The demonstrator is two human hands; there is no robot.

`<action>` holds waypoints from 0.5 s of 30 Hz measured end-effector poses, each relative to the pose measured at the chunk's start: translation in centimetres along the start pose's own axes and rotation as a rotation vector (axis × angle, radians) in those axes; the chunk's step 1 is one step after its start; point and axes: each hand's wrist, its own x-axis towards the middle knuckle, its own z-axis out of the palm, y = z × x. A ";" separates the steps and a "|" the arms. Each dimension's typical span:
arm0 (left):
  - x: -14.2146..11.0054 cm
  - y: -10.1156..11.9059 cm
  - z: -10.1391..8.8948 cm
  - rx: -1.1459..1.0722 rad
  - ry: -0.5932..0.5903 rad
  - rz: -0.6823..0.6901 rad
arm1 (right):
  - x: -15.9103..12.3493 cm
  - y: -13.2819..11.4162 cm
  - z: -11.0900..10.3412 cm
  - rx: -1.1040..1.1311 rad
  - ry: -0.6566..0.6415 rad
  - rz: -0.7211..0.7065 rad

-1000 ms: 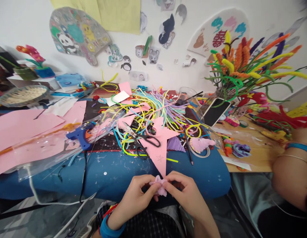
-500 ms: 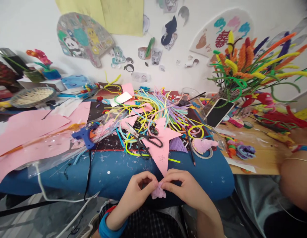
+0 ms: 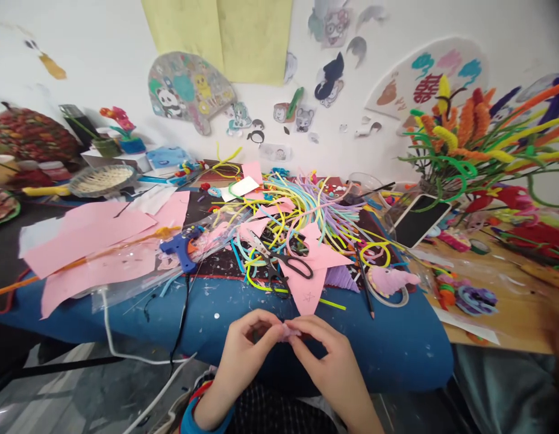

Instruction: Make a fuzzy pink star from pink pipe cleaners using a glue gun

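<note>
Just in front of the table edge, my left hand (image 3: 250, 340) and my right hand (image 3: 322, 349) meet at the fingertips. Between them they pinch a small fuzzy pink piece (image 3: 289, 332), mostly covered by fingers; its exact kind cannot be made out. Right beyond the fingertips lies a pink sheet cutout (image 3: 305, 295) with a star drawn on it. Black-handled scissors (image 3: 300, 266) rest across this cutout, and a ridged purple triangle (image 3: 341, 279) sits beside it. Farther right are a dark pencil (image 3: 366, 289) and a fuzzy pink shape (image 3: 390, 281) on a ring.
A blue glue gun (image 3: 182, 248) with a black cord lies left, near pink sheets (image 3: 94, 235). Behind the scissors spreads a heap of pipe cleaners (image 3: 306, 202). A phone (image 3: 421, 220) leans at the right below a bunch of pipe-cleaner flowers (image 3: 469, 126).
The view has swung left, so the table things appear farther right and lower. The pink piece, which hung below my fingertips, now shows only as a small bit between them.
</note>
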 end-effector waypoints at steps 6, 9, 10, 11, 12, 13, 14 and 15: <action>-0.1 1.9 -2.0 0.251 -0.118 0.041 | 0.7 -0.3 0.2 -0.067 -0.011 -0.006; -0.2 2.0 -2.3 0.211 -0.141 0.021 | 0.9 -0.2 0.6 -0.063 0.010 -0.012; -0.3 2.0 -2.3 0.182 -0.137 0.013 | 0.9 -0.2 0.7 -0.063 0.016 -0.021; -0.4 1.9 -2.3 0.156 -0.127 0.004 | 1.0 -0.2 0.9 -0.065 0.022 -0.035; -0.5 1.8 -2.3 0.136 -0.111 -0.005 | 1.1 -0.2 1.0 -0.071 0.031 -0.056; -0.7 1.7 -2.3 0.125 -0.093 -0.006 | 1.2 -0.2 1.2 -0.078 0.041 -0.085; -0.9 1.6 -2.3 0.125 -0.074 0.002 | 1.2 -0.3 1.3 -0.088 0.050 -0.120; -1.0 1.4 -2.3 0.134 -0.056 0.017 | 1.3 -0.3 1.4 -0.100 0.058 -0.160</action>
